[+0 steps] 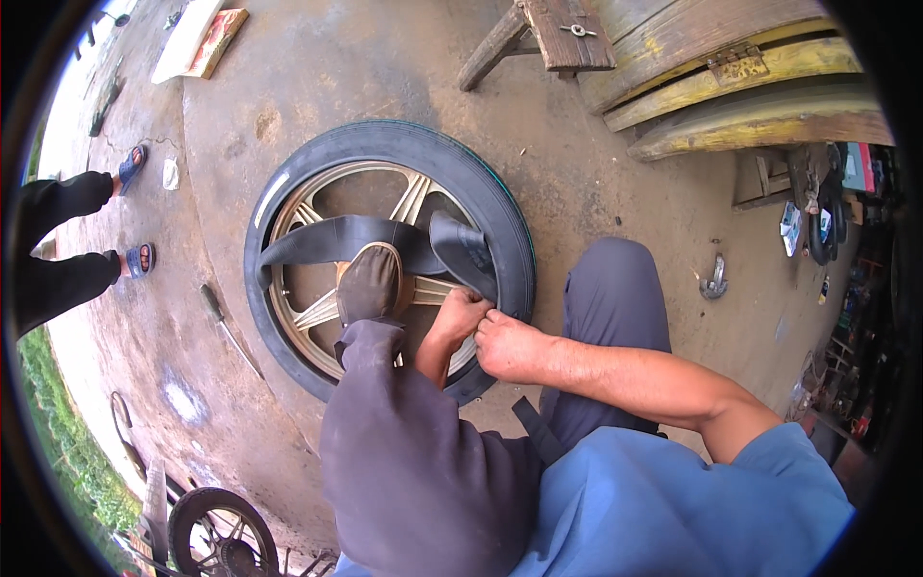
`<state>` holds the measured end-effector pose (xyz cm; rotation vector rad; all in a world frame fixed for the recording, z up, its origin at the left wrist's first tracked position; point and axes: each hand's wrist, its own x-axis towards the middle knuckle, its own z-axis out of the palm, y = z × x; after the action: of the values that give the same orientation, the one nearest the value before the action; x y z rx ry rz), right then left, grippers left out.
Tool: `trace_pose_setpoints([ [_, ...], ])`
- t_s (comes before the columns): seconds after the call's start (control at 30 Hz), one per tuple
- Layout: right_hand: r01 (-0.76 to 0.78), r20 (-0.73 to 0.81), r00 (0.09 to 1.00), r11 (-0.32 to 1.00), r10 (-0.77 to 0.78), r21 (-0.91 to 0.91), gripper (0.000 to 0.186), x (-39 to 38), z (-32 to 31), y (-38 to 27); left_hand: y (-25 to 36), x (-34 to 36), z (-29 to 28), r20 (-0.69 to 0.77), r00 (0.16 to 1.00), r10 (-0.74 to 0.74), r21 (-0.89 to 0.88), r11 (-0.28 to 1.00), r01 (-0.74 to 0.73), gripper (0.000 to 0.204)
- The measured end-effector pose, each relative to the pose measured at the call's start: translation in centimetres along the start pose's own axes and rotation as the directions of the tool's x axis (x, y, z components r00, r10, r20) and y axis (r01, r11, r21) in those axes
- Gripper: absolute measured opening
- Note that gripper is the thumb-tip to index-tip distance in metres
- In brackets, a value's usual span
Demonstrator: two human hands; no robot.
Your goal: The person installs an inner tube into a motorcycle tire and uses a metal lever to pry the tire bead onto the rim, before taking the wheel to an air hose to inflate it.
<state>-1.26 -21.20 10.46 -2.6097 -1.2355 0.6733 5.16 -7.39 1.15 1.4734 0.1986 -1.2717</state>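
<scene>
A motorcycle wheel with spoked pale gold rim (314,310) and black tyre (391,137) lies flat. A flattened black inner tube (312,244) crosses it, its folded end hanging toward the right side. My shoe (370,284) rests across the middle of the wheel. My left hand (460,314) is closed at the inner tube's lower right end, at the rim edge. My right hand (507,343) is closed just beside it, fingertips at the inner edge of the tyre; what these fingers pinch is hidden.
A tyre lever (231,334) lies left of the wheel, a metal piece (713,281) to the right. Another person's legs (67,269) stand at left. A wooden stool (567,38) and bench (750,115) are above; another wheel (221,539) is at lower left.
</scene>
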Motion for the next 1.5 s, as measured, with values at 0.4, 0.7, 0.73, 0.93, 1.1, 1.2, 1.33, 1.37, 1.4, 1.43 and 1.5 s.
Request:
trace_pose_setpoints([
  [0.4,0.118,0.042,0.988,0.902,-0.149,0.416,0.012,2.3,-1.9,5.4,-7.5,-5.8,2.1,-0.157,0.944,0.290,-0.068,0.950,-0.303,0.057],
  [0.7,-0.062,0.050,0.995,0.953,0.081,-0.296,0.034,10.4,-9.1,20.9,-5.5,-8.6,3.9,-0.147,0.970,0.194,0.776,0.631,-0.008,0.071],
  [0.73,-0.052,0.132,0.985,0.926,0.109,-0.375,0.033,9.8,-8.7,18.2,-7.1,-9.7,4.0,-0.170,0.963,0.210,0.779,0.627,0.001,0.069],
  [0.93,0.022,0.195,0.977,0.875,0.083,-0.483,0.037,3.9,-2.7,7.9,-6.9,-17.8,1.3,-0.248,0.957,0.149,0.907,0.384,0.176,0.069],
  [1.1,0.091,0.250,0.965,0.994,-0.075,-0.055,0.022,1.3,2.6,3.0,-8.4,-19.3,-1.1,-0.254,0.954,0.160,0.830,0.542,0.131,0.067],
  [1.2,-0.275,0.372,0.918,0.897,0.138,0.346,0.030,4.1,2.3,4.6,-9.1,-18.5,-1.6,-0.258,0.929,0.266,0.765,0.644,0.029,0.067],
  [1.33,-0.352,-0.197,0.849,0.803,0.490,0.481,0.060,8.2,1.5,8.5,-8.4,-14.9,-0.7,-0.275,0.864,0.421,0.664,0.733,-0.146,0.066],
  [1.37,-0.367,-0.077,0.869,0.742,0.488,0.561,0.062,9.4,1.1,9.6,-6.4,-13.1,-0.6,-0.336,0.894,0.298,0.624,0.781,-0.026,0.063],
  [1.4,-0.390,0.043,0.881,0.670,0.471,0.632,0.065,10.2,0.7,10.5,-4.9,-12.0,-0.8,-0.390,0.905,0.169,0.576,0.812,0.096,0.061],
  [1.43,-0.451,0.053,0.807,0.556,0.588,0.698,0.062,10.3,1.2,12.3,-4.8,-11.2,-1.3,-0.275,0.892,0.360,0.717,0.694,-0.059,0.059],
  [1.5,-0.336,-0.085,0.777,0.526,0.623,0.781,0.047,9.9,0.9,13.1,-3.6,-12.3,-1.6,-0.170,0.973,0.154,0.776,0.630,0.036,0.049],
])
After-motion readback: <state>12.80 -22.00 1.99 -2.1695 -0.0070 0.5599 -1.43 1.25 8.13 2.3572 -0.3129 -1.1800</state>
